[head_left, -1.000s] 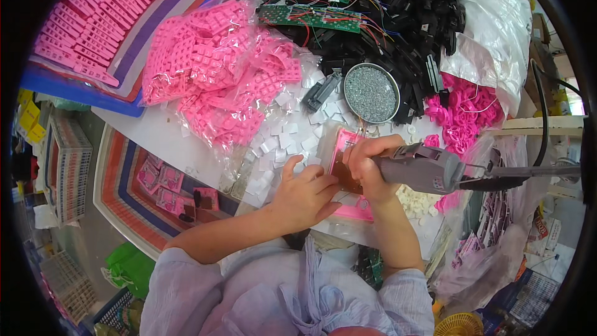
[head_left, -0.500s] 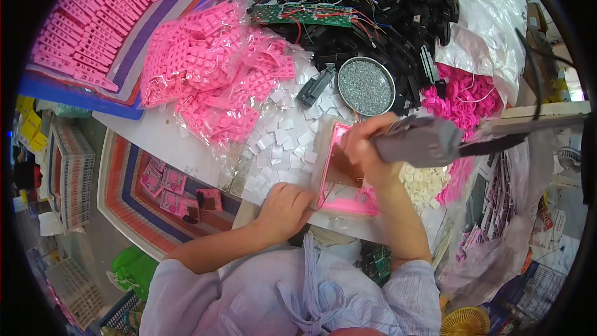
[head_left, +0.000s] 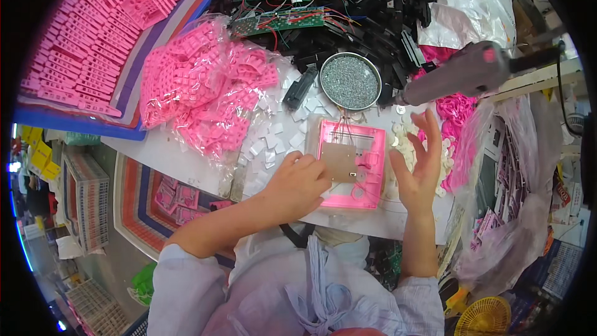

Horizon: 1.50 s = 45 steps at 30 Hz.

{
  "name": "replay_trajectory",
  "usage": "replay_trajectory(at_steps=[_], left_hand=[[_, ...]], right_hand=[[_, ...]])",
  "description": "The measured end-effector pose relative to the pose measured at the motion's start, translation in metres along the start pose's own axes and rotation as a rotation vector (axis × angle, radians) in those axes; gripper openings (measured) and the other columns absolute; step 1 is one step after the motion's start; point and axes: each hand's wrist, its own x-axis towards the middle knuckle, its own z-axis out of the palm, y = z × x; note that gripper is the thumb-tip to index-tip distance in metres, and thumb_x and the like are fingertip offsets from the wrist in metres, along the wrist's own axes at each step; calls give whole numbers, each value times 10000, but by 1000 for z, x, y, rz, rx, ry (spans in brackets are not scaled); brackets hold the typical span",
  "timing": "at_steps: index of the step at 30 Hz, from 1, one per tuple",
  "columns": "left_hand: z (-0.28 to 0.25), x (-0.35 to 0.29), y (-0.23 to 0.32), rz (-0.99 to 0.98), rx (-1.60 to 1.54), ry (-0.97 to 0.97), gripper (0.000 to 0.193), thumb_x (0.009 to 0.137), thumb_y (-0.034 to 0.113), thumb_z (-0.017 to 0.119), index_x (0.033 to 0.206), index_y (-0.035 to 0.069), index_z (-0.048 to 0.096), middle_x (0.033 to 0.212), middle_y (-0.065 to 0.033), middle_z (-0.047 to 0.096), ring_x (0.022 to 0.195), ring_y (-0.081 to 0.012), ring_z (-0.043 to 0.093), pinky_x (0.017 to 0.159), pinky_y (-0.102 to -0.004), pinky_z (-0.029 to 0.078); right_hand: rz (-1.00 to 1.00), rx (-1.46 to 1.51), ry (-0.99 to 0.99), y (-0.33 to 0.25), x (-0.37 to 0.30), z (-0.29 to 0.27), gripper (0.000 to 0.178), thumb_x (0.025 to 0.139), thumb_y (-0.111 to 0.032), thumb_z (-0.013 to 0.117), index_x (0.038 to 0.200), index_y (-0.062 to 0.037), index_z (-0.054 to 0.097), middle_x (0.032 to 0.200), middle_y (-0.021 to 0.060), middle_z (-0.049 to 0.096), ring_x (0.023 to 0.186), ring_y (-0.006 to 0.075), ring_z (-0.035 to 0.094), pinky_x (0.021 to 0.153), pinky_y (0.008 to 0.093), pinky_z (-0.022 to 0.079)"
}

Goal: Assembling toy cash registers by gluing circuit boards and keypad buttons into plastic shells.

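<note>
Your white worktable [head_left: 186, 149] carries a clear bag of pink plastic parts [head_left: 199, 87], with a heap of black parts [head_left: 373, 6] and green circuit boards [head_left: 280, 20] behind it. A grey electric screwdriver [head_left: 454, 78] hangs above the right side. The pink square housing [head_left: 351, 162] lies flat in front of you, just below the round tin of screws [head_left: 350, 81]. Your left hand [head_left: 298, 183] presses its curled fingers on the housing's left edge. Your right hand [head_left: 420, 162] hovers beside its right edge, fingers spread wide, gripping nothing.
</note>
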Motion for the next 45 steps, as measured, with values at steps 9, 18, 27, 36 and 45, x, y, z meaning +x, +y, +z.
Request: replay_trajectory(at_steps=[9,18,27,36,45], left_hand=[[6,13,3,-69,10,-21,178,762,217,780,872,124,675,923,-61,570,939,-257,567,874,-448,411],[-2,3,-7,-154,-213,160,93,818,158,725,896,119,693,896,-39,608,868,-248,578,799,-395,385],[4,-10,-10,-223,-303,229,88,829,126,716,907,102,682,881,-46,640,864,-249,596,804,-379,392],[-2,-13,-9,-238,-352,267,89,834,116,716,916,104,683,835,-47,631,826,-241,594,806,-383,401],[5,-14,-9,-145,-238,221,108,814,119,725,913,135,685,852,-14,624,827,-225,589,848,-401,377]], right_hand=[[-186,-215,-313,7,-26,-13,391,773,-54,717,1157,-39,644,1153,131,638,1087,356,580,977,433,454],[-501,-387,-544,10,-44,31,240,733,-120,682,974,-126,685,994,38,620,1032,275,551,928,422,466],[-644,-331,-632,15,-29,49,220,688,-149,745,888,-105,665,926,31,600,964,247,570,932,451,434],[-554,-400,-618,6,-36,50,260,683,-187,792,908,-119,681,895,9,594,933,234,566,920,450,430],[-512,-249,-653,25,-32,44,239,700,-203,792,920,-138,727,921,-7,618,998,239,545,921,433,428]])
